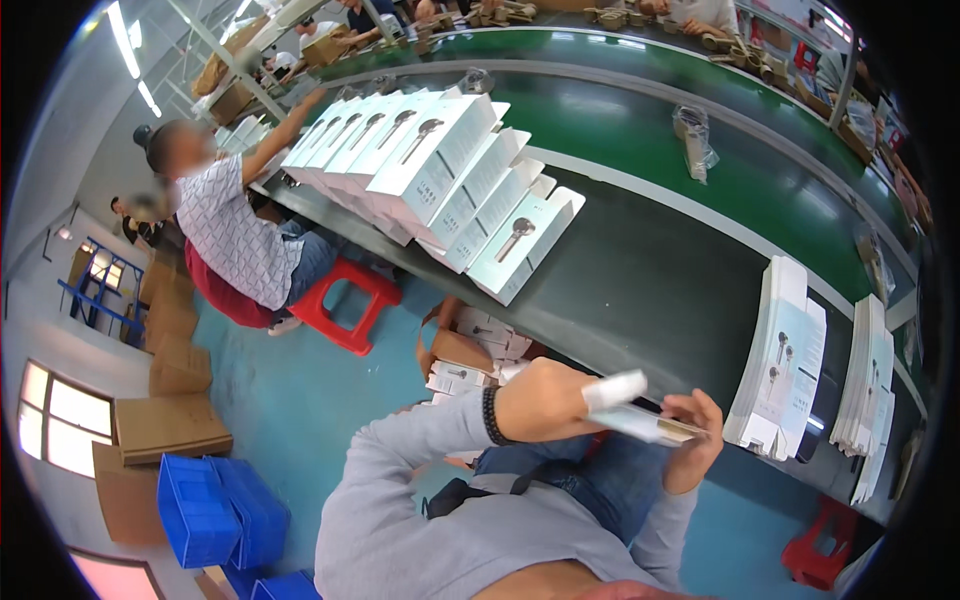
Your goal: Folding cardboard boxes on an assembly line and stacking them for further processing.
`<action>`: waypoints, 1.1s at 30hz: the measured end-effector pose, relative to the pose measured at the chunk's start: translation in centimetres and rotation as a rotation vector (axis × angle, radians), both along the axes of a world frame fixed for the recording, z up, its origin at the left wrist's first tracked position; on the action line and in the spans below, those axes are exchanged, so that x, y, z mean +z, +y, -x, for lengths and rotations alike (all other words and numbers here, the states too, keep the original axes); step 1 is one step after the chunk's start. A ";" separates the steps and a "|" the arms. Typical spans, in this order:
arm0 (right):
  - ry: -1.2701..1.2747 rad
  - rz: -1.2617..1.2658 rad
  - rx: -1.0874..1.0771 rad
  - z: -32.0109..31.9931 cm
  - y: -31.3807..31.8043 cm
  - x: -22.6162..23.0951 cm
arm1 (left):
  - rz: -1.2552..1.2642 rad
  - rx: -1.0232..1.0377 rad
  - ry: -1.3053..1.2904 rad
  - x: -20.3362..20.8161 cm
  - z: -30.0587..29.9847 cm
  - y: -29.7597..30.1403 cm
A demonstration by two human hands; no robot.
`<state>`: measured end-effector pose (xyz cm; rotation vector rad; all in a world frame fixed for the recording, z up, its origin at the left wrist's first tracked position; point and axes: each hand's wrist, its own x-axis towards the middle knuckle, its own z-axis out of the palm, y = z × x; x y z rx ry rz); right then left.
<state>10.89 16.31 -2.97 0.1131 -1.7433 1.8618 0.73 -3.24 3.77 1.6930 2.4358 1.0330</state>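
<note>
A small white carton (638, 422) is held between my two hands, just in front of the table's near edge and over my lap. My left hand (545, 402) is closed on its left end, where a white flap stands up. Around the right end curl the fingers of my right hand (697, 432). The carton looks partly flattened, and a brownish strip shows along its right edge. What lies inside it cannot be made out. To the right of my hands, a stack of flat, unfolded cartons (782, 355) with a printed picture lies on the table.
Rows of formed white cartons (420, 165) stand on the dark table (640, 265) at left. Beyond runs a green conveyor (600, 120) with a bagged part (693, 142). A co-worker (235, 220) sits at far left near a red stool (350, 305). Blue crates (215, 510) stand on the floor.
</note>
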 end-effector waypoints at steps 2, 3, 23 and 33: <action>0.016 0.057 0.068 -0.1 -1.6 -2.2 | -0.257 0.140 -0.264 -0.1 -1.0 0.7; 0.013 0.060 0.082 -0.4 -2.8 -3.1 | -0.382 0.184 -0.336 -0.2 -1.5 1.5; -0.238 0.101 -0.095 0.9 -1.0 -3.1 | -0.588 0.011 -1.100 -6.1 -2.7 2.9; -0.239 0.245 -0.020 -0.4 -3.9 -4.1 | -0.249 -0.062 -0.061 -5.4 -1.7 3.5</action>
